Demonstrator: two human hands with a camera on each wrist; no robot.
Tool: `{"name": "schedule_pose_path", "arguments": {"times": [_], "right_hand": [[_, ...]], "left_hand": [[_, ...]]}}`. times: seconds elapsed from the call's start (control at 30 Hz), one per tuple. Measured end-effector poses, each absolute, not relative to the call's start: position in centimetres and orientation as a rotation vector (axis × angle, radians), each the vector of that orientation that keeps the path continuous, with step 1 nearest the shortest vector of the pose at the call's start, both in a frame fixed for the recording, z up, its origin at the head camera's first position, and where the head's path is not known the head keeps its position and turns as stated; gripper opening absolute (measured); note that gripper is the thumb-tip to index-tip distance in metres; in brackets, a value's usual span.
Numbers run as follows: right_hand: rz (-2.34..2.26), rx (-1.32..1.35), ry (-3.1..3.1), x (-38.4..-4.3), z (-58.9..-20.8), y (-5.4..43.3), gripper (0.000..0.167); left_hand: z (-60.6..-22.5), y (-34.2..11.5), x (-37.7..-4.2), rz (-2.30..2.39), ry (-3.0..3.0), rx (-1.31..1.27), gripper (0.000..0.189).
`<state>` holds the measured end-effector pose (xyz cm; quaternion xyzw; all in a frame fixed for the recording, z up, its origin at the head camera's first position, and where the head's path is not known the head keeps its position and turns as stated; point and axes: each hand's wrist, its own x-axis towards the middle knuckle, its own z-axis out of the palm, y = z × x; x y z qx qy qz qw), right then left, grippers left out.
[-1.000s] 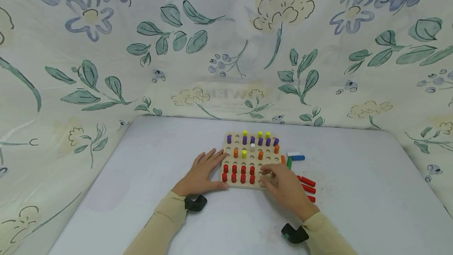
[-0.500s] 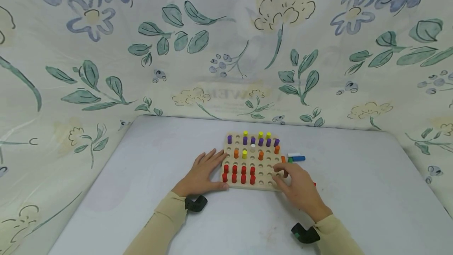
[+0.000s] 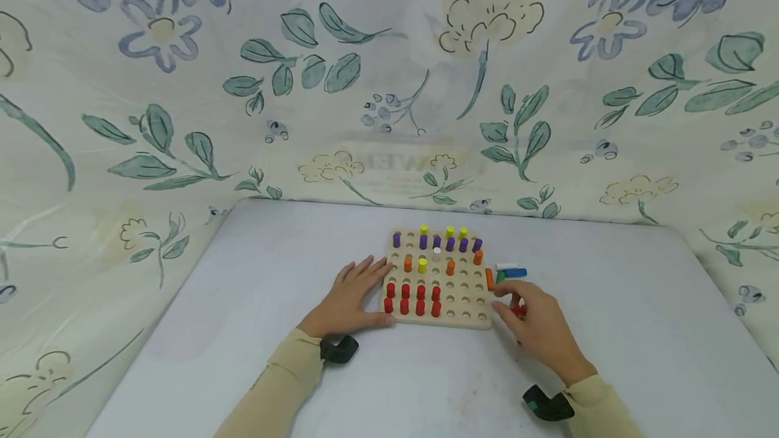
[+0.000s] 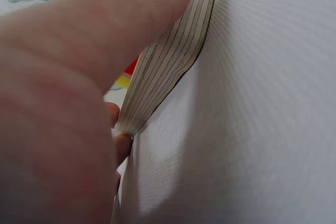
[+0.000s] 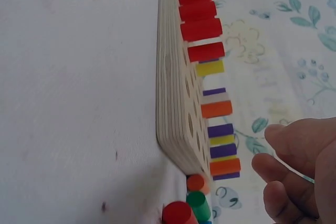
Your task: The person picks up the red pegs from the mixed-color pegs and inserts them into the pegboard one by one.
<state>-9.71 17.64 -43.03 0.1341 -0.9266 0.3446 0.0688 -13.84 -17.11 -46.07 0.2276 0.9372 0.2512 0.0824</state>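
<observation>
The left hand (image 3: pixel 349 299) lies flat with fingers spread and relaxed on the surface (image 3: pixel 255 330), pressed against the 9 o'clock edge of the wooden pegboard (image 3: pixel 462 309), thumb along its near corner; the left wrist view shows the thumb against the layered board edge (image 4: pixel 168 61). The right hand (image 3: pixel 538 326) is just off the board's 3 o'clock side, near its 4 o'clock corner, fingers curled around a red peg (image 3: pixel 518 309) lying on the surface; only a bit of red shows between the fingers, so the grasp looks like a light pinch. In the right wrist view the curled fingers (image 5: pixel 294 182) hang beside the board edge, apart from it.

On the board, two rows of red pegs (image 3: pixel 412 299) stand at its 7 o'clock part, purple pegs (image 3: pixel 450 244) and yellow pegs (image 3: pixel 449 231) run along the 12 o'clock edge, and a few orange pegs (image 3: pixel 450 267), one more yellow and a white peg (image 3: pixel 436 254) stand in the middle rows.

Loose pieces lie at 3 o'clock of the board: an orange peg (image 3: pixel 489 278) touching its edge, then a green peg (image 3: pixel 500 276), a white one (image 3: pixel 504 266) and a blue peg (image 3: pixel 516 272). A flowered cloth (image 3: pixel 389 86) hangs behind the surface
</observation>
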Motion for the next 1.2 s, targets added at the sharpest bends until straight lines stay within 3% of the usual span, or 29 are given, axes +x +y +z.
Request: {"name": "schedule_pose_path", "arguments": {"times": [1.2], "right_hand": [[0.937,0.316,-2.892,-10.3,-44.3,22.0,0.028]], "left_hand": [[-46.2,-17.1,-13.8,0.744,2.804,0.681,0.1]]}}
